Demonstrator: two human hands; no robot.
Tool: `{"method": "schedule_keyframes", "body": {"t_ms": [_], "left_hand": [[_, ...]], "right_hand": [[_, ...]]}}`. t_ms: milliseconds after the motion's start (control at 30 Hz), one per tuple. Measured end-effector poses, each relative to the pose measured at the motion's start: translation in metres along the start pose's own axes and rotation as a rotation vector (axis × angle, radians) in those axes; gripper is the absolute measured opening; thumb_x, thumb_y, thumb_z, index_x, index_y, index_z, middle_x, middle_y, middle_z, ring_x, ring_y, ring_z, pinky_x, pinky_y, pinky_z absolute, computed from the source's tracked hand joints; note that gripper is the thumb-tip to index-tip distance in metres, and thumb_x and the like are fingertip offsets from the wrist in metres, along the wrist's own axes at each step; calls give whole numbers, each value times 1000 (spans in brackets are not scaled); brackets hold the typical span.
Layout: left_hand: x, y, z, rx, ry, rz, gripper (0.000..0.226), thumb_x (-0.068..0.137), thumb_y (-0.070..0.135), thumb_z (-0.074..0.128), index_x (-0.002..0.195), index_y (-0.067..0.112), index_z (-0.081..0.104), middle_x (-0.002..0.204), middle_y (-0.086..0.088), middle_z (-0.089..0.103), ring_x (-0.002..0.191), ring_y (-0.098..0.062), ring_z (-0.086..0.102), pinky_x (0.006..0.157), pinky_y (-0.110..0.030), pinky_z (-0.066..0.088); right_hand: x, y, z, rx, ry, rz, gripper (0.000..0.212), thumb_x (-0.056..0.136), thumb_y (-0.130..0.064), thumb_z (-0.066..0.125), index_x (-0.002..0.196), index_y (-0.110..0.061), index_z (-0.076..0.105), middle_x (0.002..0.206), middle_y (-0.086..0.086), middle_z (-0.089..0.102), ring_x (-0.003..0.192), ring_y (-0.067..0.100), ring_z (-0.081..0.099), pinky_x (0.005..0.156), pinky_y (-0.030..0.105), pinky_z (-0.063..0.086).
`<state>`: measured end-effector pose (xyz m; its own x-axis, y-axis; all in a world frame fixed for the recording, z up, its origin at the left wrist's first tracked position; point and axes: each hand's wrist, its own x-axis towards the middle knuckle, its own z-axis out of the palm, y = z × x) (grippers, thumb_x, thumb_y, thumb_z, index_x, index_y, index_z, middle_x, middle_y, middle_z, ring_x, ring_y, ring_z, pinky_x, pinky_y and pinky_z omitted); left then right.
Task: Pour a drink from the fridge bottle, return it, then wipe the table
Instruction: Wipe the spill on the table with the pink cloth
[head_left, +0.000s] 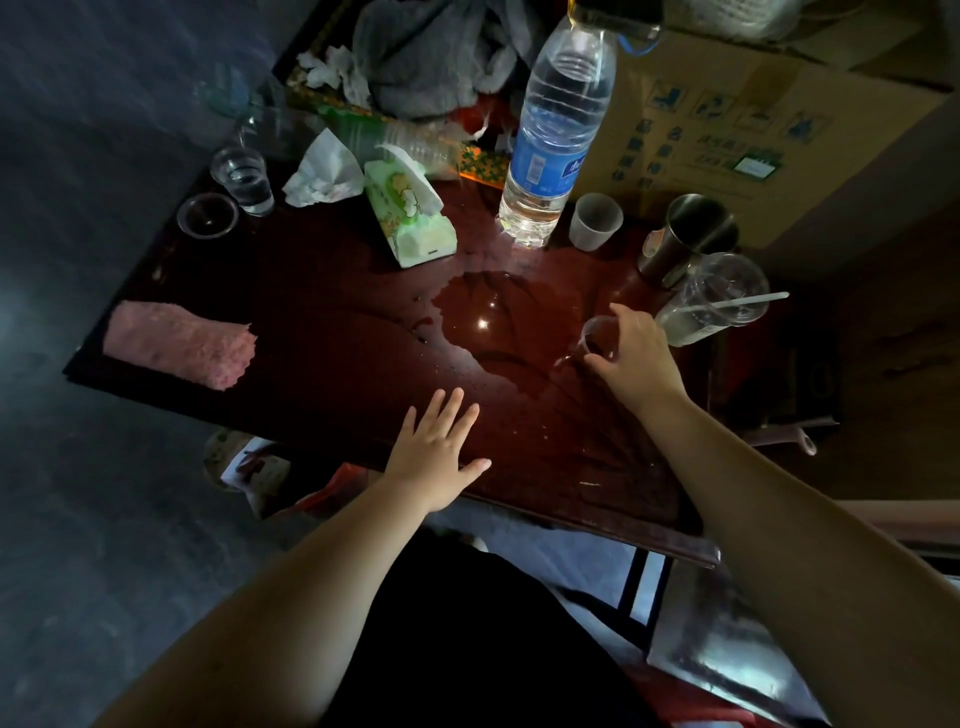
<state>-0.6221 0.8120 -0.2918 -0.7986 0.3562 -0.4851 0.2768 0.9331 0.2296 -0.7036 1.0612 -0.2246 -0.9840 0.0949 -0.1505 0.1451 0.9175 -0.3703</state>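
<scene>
Our right grip pinches a tilted cup beside the puddle (pink cloth well apart). Our left grip lies spread on the counter

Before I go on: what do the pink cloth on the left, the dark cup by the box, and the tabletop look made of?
Pink cloth: fluffy, nappy fabric, likely microfibre or terry. Cup: probably stainless steel, dull grey sheen with reflections. Tabletop: dark red lacquered wood or veneer, by its glossy glare around the puddle; uncertain.
</scene>
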Motion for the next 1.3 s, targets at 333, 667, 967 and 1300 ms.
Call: {"method": "schedule_keyframes", "body": {"t_ms": [333,667,967,1300], "left_hand": [[1,2,-3,20,-19,2,75,95,61,26,152,24,-5,158,-3,-19,145,-22,-18,119,-46,-3],[0,3,-2,71,-28,-1,76,94,62,23,151,23,-8,158,-3,-21,145,-22,-18,118,-45,-2],[0,4,-5,62,-43,-7,76,95,61,26,152,23,-7,158,-3,-21,145,-22,-18,119,-45,-1],[1,4,-5,57,-57,-13,74,95,60,25,152,23,-8,158,-3,-21,145,-21,-19,118,-45,-2]], "right_hand": [[-24,26,-28,70,65,1,75,81,-27,72,143,-13,33,142,9,40,135,25,35,109,39,33],[-63,68,-34,24,77,127,73,81,-26,71,142,-11,34,138,11,43,131,28,37,105,36,34],[-71,81,-26,11,73,225,70,83,-25,69,142,-9,34,141,13,41,133,30,34,107,40,32],[-79,78,-23,-49,170,157,67,84,-31,67,140,-8,38,147,12,34,137,30,28,110,43,30]]}}
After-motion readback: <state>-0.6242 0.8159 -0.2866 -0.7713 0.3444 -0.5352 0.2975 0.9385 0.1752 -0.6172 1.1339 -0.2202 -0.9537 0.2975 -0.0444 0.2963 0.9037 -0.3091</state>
